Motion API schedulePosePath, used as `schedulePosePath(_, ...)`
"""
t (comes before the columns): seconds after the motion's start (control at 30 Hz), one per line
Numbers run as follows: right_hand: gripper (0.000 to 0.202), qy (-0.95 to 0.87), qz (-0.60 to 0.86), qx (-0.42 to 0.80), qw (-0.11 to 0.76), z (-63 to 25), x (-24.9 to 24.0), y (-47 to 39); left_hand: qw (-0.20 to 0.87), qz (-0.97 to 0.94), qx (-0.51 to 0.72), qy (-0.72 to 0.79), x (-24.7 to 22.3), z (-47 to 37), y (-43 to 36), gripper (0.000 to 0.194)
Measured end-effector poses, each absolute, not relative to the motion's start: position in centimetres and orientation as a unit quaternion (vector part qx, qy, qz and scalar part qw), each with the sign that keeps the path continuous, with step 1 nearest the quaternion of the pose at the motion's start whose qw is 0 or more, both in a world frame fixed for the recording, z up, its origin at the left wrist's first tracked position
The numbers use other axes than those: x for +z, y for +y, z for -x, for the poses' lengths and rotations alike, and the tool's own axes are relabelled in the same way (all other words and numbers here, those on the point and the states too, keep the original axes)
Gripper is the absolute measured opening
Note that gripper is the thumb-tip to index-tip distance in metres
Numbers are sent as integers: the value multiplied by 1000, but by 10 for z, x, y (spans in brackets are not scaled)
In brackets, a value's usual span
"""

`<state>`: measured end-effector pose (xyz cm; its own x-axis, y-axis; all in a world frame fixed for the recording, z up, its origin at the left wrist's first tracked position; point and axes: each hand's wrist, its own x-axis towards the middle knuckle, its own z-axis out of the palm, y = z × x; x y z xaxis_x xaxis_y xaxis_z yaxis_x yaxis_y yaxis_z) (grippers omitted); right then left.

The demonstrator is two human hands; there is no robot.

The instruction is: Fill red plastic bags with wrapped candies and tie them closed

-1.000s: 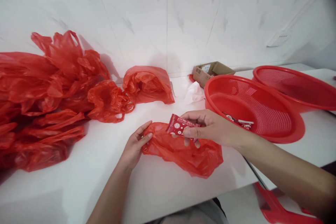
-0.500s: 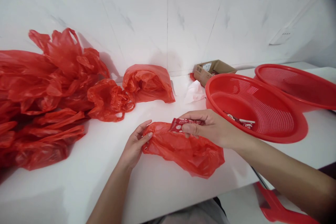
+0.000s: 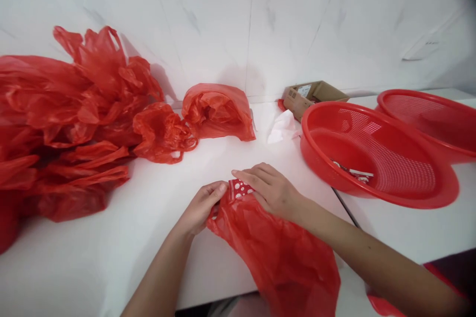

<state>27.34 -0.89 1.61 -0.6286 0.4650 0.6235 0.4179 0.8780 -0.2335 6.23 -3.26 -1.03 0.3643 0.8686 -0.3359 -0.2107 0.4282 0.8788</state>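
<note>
A thin red plastic bag (image 3: 293,257) hangs down over the table's front edge. At its mouth, my left hand (image 3: 206,205) pinches the bag's edge between thumb and fingers. A small red packet with white dots (image 3: 240,188) lies at that mouth, its left end close to my left thumb. My right hand (image 3: 273,190) has its fingers over the packet's right end and its thumb against the bag, gripping there. That end of the packet is hidden under the fingers.
Crumpled red plastic bags (image 3: 89,104) are heaped at the left, with a folded red bag (image 3: 219,111) by the wall. Two red perforated baskets stand at the right; the nearer basket (image 3: 316,153) holds a few packets (image 3: 357,173). Behind are a cardboard box (image 3: 297,104) and white tissue (image 3: 283,128).
My right hand has brought the packet left and down to the bag's mouth, close to my left hand. The bag's body now drops over the table edge. The view has shifted slightly.
</note>
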Motion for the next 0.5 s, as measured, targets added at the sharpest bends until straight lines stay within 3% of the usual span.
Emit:
schedulePosePath(0.2, 47, -841, 323, 165, 402, -264, 6, 14, 686, -351, 457, 444, -7, -59, -30, 31)
schedulePosePath(0.3, 19, -694, 430, 360, 451, -264, 6, 29, 661, -340, 486, 460, -7, -56, -29, 31)
schedulePosePath(0.33, 20, -646, 440, 433, 449, -262, 5, 32, 660, -339, 485, 463, -7, -55, -28, 31)
schedulePosePath(0.4, 41, -600, 422, 537, 416, -257, 4, 32, 663, -346, 476, 464, -8, -55, -28, 30)
schedulePosePath(0.5, 52, -602, 390, 595, 362, -247, -1, 22, 669, -363, 456, 461, -9, -56, -29, 28)
